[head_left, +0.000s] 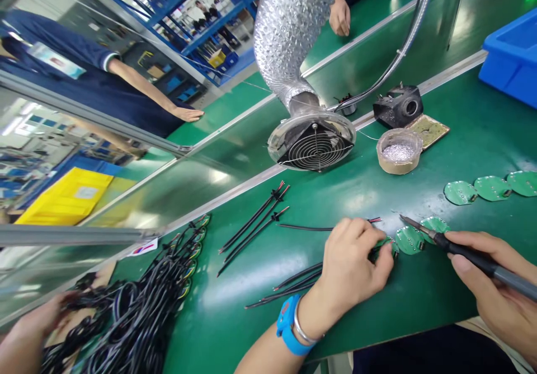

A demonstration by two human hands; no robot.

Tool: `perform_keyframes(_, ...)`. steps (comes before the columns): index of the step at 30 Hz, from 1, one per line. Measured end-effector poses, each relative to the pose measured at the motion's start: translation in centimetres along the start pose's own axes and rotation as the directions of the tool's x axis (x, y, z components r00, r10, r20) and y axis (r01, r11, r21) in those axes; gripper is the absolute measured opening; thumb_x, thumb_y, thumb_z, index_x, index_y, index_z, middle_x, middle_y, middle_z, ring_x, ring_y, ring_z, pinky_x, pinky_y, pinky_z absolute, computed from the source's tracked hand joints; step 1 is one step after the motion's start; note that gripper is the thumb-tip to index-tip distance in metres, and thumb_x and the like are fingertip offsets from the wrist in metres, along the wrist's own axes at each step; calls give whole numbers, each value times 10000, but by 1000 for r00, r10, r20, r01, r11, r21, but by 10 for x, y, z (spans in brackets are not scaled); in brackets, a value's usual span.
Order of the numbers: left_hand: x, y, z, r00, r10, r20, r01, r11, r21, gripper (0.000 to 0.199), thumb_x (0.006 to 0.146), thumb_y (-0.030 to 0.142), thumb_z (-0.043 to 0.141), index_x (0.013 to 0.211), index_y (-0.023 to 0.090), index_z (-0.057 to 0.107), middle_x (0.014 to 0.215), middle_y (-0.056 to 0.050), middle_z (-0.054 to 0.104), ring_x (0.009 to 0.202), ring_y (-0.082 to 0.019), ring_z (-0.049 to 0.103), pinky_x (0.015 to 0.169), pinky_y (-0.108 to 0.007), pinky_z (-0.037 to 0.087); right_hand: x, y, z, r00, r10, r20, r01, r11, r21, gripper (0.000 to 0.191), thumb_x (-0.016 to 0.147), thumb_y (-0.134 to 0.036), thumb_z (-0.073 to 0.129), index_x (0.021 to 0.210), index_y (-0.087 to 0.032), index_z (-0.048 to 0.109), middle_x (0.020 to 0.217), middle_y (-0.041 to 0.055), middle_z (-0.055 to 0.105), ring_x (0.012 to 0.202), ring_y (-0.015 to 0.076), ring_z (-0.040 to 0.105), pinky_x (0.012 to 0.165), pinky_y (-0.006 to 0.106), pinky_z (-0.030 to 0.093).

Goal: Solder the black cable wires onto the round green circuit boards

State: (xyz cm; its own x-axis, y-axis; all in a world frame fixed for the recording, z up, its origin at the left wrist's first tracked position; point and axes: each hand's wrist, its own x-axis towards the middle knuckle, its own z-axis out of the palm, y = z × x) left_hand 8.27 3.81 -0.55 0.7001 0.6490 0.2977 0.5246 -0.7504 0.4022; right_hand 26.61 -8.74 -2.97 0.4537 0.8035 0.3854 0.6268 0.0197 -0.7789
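Soldering iron is pinched by the fingers of the right hand, and its tip is pointed left, beside a short row of green circuit boards on the green tabletop; whether anything is touched by the tip cannot be told. The near end of this row is partly covered by the left hand, whose fingers are curled inward; what is pinched by them, if anything, cannot be told. A blue wristband and a metal bracelet are worn on that wrist. Short black cables are laid to the left, and another row of boards is set to the right. Beyond, silvery material is held in a tan ring, near a black stand. A grille is carried by a foil duct. At far left, heaped cables are touched by another person's hand.
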Motion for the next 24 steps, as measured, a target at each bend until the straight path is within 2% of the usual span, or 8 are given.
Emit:
perform_keyframes(3,10,-10,-4,996,-85,-13,85,995,42,160,842,241,636,974,165,687,941,-87,669,866,-231,581,788,-387,488,-1,1,0,1000,23,14,-24,999,21,190,915,-339,607,1071,-254,672,948,-3,722,727,137,707,586,165,578)
perform_keyframes(6,17,-13,-9,991,-94,91,101,992,-80,76,896,204,594,894,193,669,896,-48,680,863,-196,610,806,-347,497,0,0,3,999,39,33,-40,999,34,216,934,-317,593,1129,-254,662,900,-19,736,745,138,723,613,159,589)
perform_keyframes(11,25,10,-23,974,-19,228,103,928,-359,127,963,198,504,896,194,612,851,-25,677,792,-141,626,720,-252,502,10,-14,17,999,-34,-36,37,996,87,172,914,-263,635,1082,-271,672,973,-16,731,852,150,717,774,239,611)
perform_keyframes(14,32,22,-25,958,-29,284,158,882,-443,126,957,208,510,866,192,595,799,-13,663,745,-139,612,680,-248,485,17,-22,27,993,-81,-89,94,983,155,176,872,-210,685,1038,-263,663,952,-21,718,778,116,696,732,211,600)
perform_keyframes(17,35,25,-22,947,-81,312,243,816,-524,116,929,235,544,836,189,595,755,-5,640,686,-128,580,624,-237,462,20,-25,32,990,-66,-126,90,978,190,171,852,-180,695,1004,-249,658,900,-27,700,684,91,659,670,192,581)
perform_keyframes(20,35,23,-19,896,-137,423,391,695,-603,134,909,273,564,817,183,599,727,0,623,630,-108,552,575,-219,446,17,-23,35,990,-4,-139,35,974,223,235,834,-168,708,1048,-241,645,899,-24,693,668,84,646,672,194,569)
perform_keyframes(22,35,22,-18,837,-181,517,512,592,-622,138,888,293,581,816,177,596,690,6,602,591,-96,534,537,-203,428,14,-22,36,991,25,-133,8,971,237,258,831,-166,708,1067,-238,633,894,-24,692,663,83,645,666,197,562)
perform_keyframes(24,36,22,-17,771,-218,598,619,479,-623,135,862,295,595,805,173,585,658,16,572,569,-89,536,501,-183,405,13,-22,36,990,2,-142,31,973,230,236,828,-154,698,1037,-236,625,871,-27,688,634,81,635,634,197,554)
